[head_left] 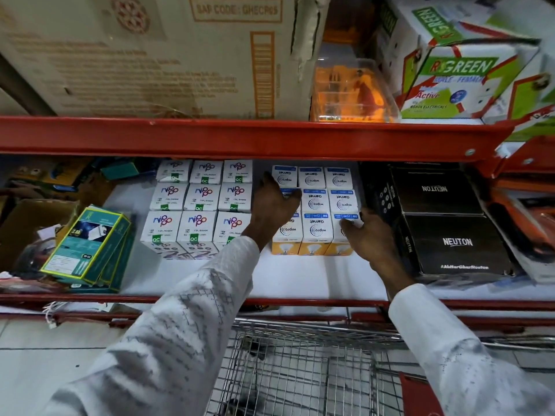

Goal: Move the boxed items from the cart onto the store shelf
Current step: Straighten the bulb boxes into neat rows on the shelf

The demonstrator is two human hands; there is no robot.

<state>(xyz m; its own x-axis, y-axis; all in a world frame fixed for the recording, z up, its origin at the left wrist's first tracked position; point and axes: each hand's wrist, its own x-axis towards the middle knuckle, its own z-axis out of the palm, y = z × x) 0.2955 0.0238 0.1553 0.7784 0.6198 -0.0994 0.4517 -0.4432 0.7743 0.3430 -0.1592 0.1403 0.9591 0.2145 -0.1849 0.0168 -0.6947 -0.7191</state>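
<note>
On the white shelf (300, 274) a block of white and orange Wipro bulb boxes (315, 229) stands in three rows. My left hand (271, 205) lies flat against the block's left side, fingers spread. My right hand (369, 238) presses against the block's right front box, fingers apart. Neither hand lifts a box. To the left stands a second block of white boxes with a purple and red logo (195, 226). The wire cart (300, 370) is below the shelf, between my sleeves; I see no boxes in the visible part of it.
Black Neuton boxes (456, 244) stand close on the right of my right hand. Green flat boxes (87, 250) lie stacked at the left. The red shelf beam (240, 136) hangs low above, carrying a large carton (150, 55) and green-white boxes (450, 76).
</note>
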